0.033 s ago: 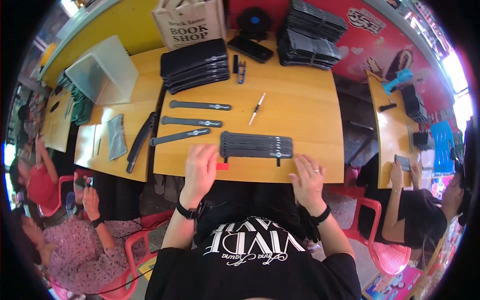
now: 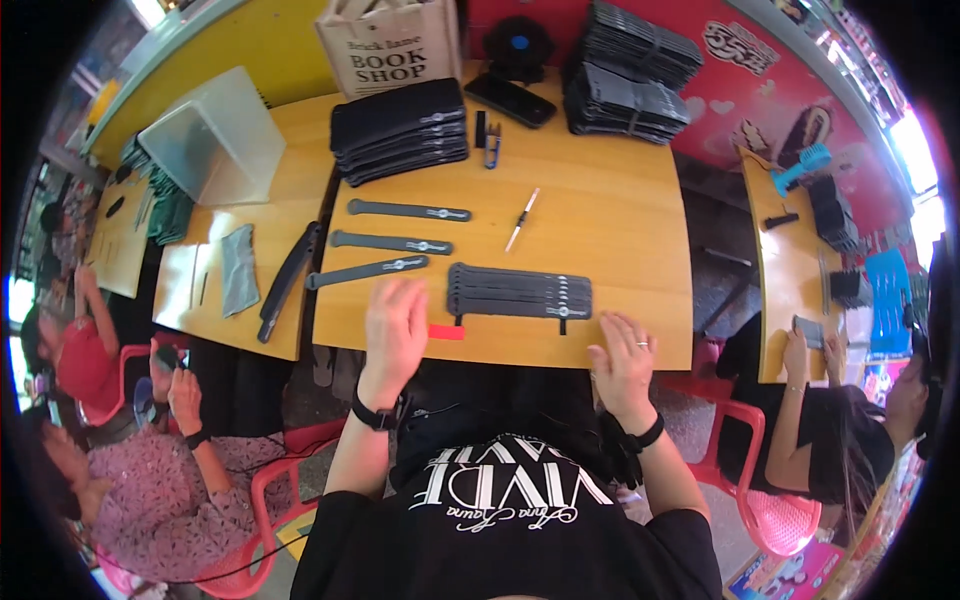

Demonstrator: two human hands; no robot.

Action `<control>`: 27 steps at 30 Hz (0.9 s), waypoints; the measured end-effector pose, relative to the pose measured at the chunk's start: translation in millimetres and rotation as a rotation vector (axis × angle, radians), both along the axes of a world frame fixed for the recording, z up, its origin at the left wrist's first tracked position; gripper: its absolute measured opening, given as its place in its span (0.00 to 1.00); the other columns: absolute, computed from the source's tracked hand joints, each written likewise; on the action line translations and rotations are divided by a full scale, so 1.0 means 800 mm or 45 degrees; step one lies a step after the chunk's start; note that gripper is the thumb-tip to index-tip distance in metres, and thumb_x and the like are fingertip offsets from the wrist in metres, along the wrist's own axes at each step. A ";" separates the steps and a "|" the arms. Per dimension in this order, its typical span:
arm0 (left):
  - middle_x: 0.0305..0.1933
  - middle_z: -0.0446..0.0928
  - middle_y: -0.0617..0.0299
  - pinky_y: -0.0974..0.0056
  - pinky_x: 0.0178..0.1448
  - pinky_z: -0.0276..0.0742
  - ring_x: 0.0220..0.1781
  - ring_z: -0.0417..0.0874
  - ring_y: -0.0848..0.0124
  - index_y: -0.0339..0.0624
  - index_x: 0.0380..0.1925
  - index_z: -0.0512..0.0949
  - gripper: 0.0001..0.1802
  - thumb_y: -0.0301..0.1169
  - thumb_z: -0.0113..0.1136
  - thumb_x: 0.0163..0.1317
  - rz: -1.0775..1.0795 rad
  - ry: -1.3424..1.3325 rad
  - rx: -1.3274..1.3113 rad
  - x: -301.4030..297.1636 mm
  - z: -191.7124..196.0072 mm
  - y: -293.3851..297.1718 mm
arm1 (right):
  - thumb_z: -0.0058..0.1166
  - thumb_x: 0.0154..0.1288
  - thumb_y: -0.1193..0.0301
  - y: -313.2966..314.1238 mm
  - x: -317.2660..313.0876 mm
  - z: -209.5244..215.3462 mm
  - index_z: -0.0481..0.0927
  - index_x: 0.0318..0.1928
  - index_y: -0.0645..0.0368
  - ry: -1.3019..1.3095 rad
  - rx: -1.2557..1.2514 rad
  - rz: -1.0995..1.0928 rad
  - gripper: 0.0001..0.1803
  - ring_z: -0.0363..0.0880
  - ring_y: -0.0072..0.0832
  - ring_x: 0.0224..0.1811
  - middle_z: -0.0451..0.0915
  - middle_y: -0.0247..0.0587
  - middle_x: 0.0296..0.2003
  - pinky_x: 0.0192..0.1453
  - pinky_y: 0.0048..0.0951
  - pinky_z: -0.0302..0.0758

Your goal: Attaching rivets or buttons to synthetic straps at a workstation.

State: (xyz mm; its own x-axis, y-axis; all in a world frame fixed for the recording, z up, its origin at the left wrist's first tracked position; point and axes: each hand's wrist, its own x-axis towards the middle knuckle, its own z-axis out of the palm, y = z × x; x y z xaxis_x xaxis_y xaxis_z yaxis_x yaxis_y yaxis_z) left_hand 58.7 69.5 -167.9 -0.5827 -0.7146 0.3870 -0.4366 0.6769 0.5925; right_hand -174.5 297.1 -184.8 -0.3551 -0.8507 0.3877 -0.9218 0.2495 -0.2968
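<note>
While overlapping, flat dark-grey straps point(image 2: 515, 292) lie at frame centre, the right hand point(image 2: 624, 365) is near them, grip loosely spread; for the left hand point(image 2: 396, 328), I cannot tell.

Your left hand point(image 2: 395, 325) curls with its fingertips blurred and its palm turned from view, so you cannot tell whether it holds anything. Your right hand point(image 2: 625, 365) hides its own underside. In the strap stack point(image 2: 520, 293), the overlap leaves you only slivers of most straps, and it covers the upper ends of two black tabs point(image 2: 563, 327). The tote bag point(image 2: 390, 55) runs off the top edge, your black shirt point(image 2: 400, 550) off the bottom.
</note>
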 end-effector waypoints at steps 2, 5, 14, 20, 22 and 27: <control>0.38 0.74 0.48 0.53 0.46 0.71 0.43 0.74 0.51 0.33 0.42 0.79 0.11 0.21 0.57 0.59 0.115 -0.026 -0.163 0.006 0.004 -0.026 | 0.61 0.57 0.67 -0.007 0.001 0.006 0.76 0.51 0.64 -0.042 -0.089 0.014 0.23 0.74 0.43 0.54 0.78 0.46 0.50 0.52 0.42 0.65; 0.35 0.71 0.50 0.54 0.46 0.69 0.43 0.72 0.52 0.37 0.44 0.81 0.14 0.23 0.61 0.56 0.469 -0.435 -0.257 0.013 -0.003 -0.047 | 0.61 0.56 0.70 -0.016 0.010 0.016 0.76 0.49 0.64 -0.096 -0.203 0.061 0.20 0.75 0.43 0.50 0.78 0.46 0.47 0.49 0.41 0.67; 0.32 0.74 0.53 0.53 0.45 0.68 0.42 0.73 0.52 0.39 0.29 0.76 0.05 0.21 0.62 0.52 0.190 -0.287 0.003 0.053 0.003 -0.042 | 0.64 0.52 0.75 -0.043 0.036 0.037 0.77 0.47 0.66 -0.190 -0.306 0.324 0.20 0.77 0.43 0.44 0.79 0.46 0.45 0.46 0.38 0.70; 0.29 0.77 0.53 0.55 0.40 0.72 0.34 0.79 0.51 0.37 0.30 0.73 0.05 0.19 0.57 0.54 -0.341 -0.110 0.200 0.019 0.059 0.038 | 0.67 0.48 0.77 -0.059 0.065 0.063 0.76 0.48 0.68 -0.411 -0.388 0.439 0.24 0.77 0.43 0.41 0.78 0.48 0.42 0.45 0.39 0.74; 0.28 0.77 0.54 0.55 0.40 0.72 0.34 0.80 0.53 0.38 0.30 0.73 0.06 0.20 0.59 0.53 -0.490 -0.101 0.176 0.004 0.058 0.062 | 0.66 0.47 0.78 -0.060 0.068 0.066 0.78 0.46 0.66 -0.450 -0.335 0.609 0.22 0.78 0.42 0.39 0.78 0.48 0.40 0.41 0.37 0.75; 0.26 0.78 0.56 0.56 0.37 0.70 0.32 0.80 0.56 0.40 0.29 0.74 0.04 0.25 0.60 0.55 -0.520 -0.167 0.059 -0.007 0.055 0.074 | 0.63 0.48 0.84 -0.038 0.054 0.049 0.79 0.36 0.66 -0.531 -0.358 0.573 0.12 0.77 0.39 0.28 0.77 0.45 0.30 0.30 0.31 0.74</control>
State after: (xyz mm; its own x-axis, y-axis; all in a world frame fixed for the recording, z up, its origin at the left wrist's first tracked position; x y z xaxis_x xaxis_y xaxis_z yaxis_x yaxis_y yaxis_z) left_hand 53.2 128.4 -123.6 -0.8634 -0.4301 0.2638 -0.2121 0.7838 0.5837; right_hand -131.7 266.5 -145.5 -0.1575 -0.8372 0.5237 -0.7121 -0.2711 -0.6476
